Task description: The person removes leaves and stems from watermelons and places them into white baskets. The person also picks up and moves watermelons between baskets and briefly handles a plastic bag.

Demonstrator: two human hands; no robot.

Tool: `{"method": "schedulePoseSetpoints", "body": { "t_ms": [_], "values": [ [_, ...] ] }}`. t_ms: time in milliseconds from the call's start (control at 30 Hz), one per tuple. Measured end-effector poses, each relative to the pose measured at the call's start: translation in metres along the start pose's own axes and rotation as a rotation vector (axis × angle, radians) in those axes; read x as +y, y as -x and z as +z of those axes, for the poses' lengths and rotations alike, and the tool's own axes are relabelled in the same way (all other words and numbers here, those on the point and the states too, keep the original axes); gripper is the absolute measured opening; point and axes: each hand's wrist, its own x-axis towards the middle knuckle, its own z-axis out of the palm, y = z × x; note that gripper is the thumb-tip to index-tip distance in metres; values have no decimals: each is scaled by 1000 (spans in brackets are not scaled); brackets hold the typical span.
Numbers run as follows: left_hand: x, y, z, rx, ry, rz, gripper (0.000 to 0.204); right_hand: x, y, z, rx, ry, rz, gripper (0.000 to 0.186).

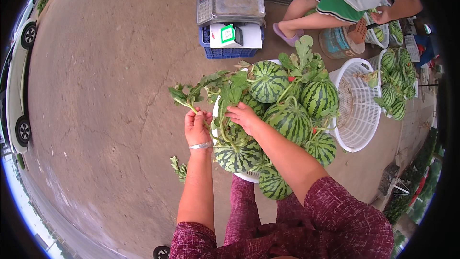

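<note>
A white plastic basket (248,177) stands in front of me, heaped with striped green watermelons (287,121), several with stems and leaves attached. My left hand (197,125), a silvery band at its wrist, is closed on a leafy watermelon vine (190,106) at the basket's left edge. The vine's leaves trail outward over the ground. Beside it, my right hand (245,117) reaches across the melons with fingers loosely extended against the green leaves (232,91). Its fingers look apart; part of the stem beneath them is hidden. A striped melon (238,156) lies just below both hands.
Right of the melons stands another white basket (358,110), with melon-filled baskets (396,79) beyond. A scale (231,0) sits on a blue crate (211,52). A person in green shorts (322,0) is near a round stool (335,43). A loose leaf sprig (178,169) lies on the ground.
</note>
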Motion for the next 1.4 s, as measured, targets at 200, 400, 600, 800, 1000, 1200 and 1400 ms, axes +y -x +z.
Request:
{"method": "schedulePoseSetpoints", "body": {
  "t_ms": [200,400,600,800,1000,1200,1400],
  "values": [
    [-11,-14,-26,128,-3,-110,13,12,0,4,14,-24,-44,25],
    [-12,-29,-21,94,-67,-245,16,12,-5,5,5,-258,-53,26],
    [-8,-34,-29,-46,-86,-355,23,7,12,15,-85,-310,-72,29],
    [11,-28,-32,-156,-102,-322,34,9,17,9,-104,-321,-151,29],
    [21,-22,-36,-121,-53,-251,37,10,18,7,24,-433,-160,26],
    [22,-31,-48,-10,-95,-216,36,9,29,23,-113,-25,-144,38],
    [11,-35,-32,39,-179,-270,38,23,6,19,-184,365,-203,46]
  ]
}}
